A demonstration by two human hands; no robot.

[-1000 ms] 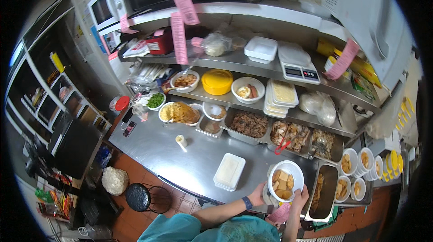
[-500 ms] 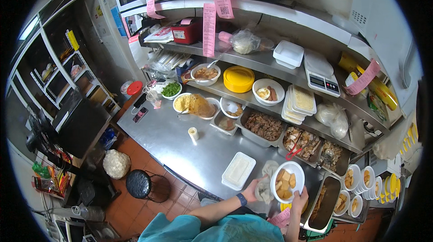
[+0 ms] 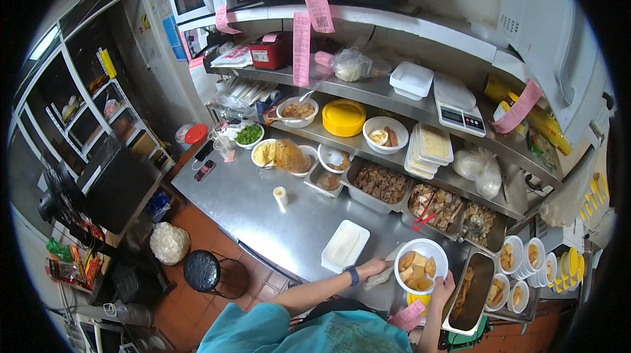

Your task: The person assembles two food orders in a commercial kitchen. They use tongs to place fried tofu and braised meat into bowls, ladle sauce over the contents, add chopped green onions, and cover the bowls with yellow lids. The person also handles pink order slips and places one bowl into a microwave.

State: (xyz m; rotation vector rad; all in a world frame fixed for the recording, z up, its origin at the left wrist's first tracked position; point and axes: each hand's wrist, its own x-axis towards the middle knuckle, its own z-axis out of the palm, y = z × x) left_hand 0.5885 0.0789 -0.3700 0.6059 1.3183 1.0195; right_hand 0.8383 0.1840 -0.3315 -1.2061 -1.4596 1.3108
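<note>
Both hands reach forward, forearms bent; left hand (image 3: 373, 269) lies palm-down; right hand (image 3: 443, 285) is curled, gripping.

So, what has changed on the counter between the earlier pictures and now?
The left hand came off the white bowl and now presses a grey cloth on the steel counter beside it. The right hand still holds the bowl of food pieces by its rim. The flat white lidded box, the small cup and the food trays stayed in place.
</note>
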